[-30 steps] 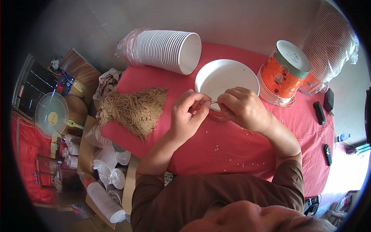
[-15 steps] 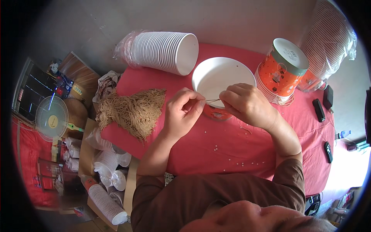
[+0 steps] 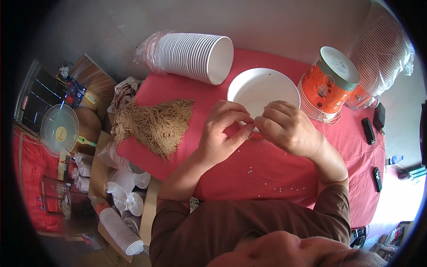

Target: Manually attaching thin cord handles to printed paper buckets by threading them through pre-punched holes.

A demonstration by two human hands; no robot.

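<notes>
My left hand [image 3: 222, 133] and my right hand [image 3: 290, 127] meet at the fingertips over the near rim of a white-lined paper bucket [image 3: 263, 84] with an orange outside. Both hands are closed in a pinch on a thin tan cord, which the fingers now almost wholly hide. A dark hole shows in the bucket's far wall. Left of the hands lies a thick bundle of tan cords [image 3: 155, 124], spread over the red cloth. Small white discs [image 3: 274, 189] are scattered on the cloth nearer to me.
White buckets [image 3: 191, 55], nested and lying on their side, are at the back left. Upside-down orange buckets [image 3: 327, 89] stand to the right, beside a tall wrapped stack [image 3: 380, 53]. A carton [image 3: 149, 209] of wrapped cups sits at the lower left. A remote control [image 3: 377, 179] lies far right.
My hands have drawn together until the fingertips meet. The short stretch of cord seen between them before is now hidden. The whole view has shifted slightly.
</notes>
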